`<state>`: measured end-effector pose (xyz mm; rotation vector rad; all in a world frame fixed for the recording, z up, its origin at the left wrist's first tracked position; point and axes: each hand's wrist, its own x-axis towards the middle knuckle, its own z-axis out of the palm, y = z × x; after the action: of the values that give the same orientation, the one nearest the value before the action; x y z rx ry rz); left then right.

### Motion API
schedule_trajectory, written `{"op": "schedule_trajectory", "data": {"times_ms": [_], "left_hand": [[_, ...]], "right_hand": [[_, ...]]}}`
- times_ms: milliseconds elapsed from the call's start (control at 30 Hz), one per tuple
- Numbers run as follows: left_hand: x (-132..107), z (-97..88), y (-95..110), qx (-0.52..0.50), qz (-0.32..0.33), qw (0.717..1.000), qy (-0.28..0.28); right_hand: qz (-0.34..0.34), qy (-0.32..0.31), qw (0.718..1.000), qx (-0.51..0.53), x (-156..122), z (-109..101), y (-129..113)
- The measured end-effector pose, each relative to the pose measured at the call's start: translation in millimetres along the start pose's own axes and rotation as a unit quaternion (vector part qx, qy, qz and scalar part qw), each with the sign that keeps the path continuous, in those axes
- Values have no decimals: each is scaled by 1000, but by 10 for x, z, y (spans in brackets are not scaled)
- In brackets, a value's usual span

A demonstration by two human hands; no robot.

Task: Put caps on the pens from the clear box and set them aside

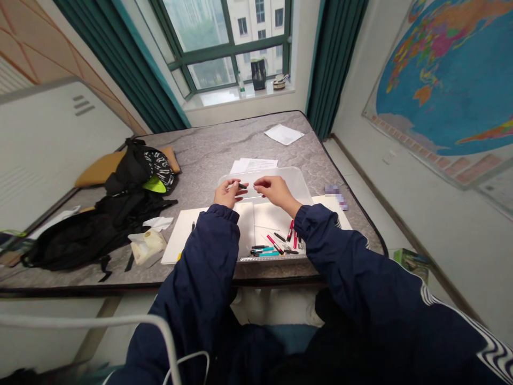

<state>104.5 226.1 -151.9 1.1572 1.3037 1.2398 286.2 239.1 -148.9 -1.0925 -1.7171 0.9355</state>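
Navy sleeves flank a translucent box holding red, teal, black pens.

Daylight came in through the green-framed window beyond the far edge of the grey mattress. I saw dark green curtains either side, a world map on the white wall past its right edge, pale floor between, and a large white board along its left edge.
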Motion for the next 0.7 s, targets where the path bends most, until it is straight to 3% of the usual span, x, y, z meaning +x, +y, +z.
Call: {"op": "schedule_trajectory", "data": {"times_ms": [133,300,700], "left_hand": [[43,0,6,3,-20,1000,2],[46,-4,-6,-11,-19,999,27],[-10,33,12,30,2,1000,5]], "right_hand": [[29,-9,996,85,12,60,95],[33,-1,993,111,24,90,107],[18,7,986,165,22,14,98]]}}
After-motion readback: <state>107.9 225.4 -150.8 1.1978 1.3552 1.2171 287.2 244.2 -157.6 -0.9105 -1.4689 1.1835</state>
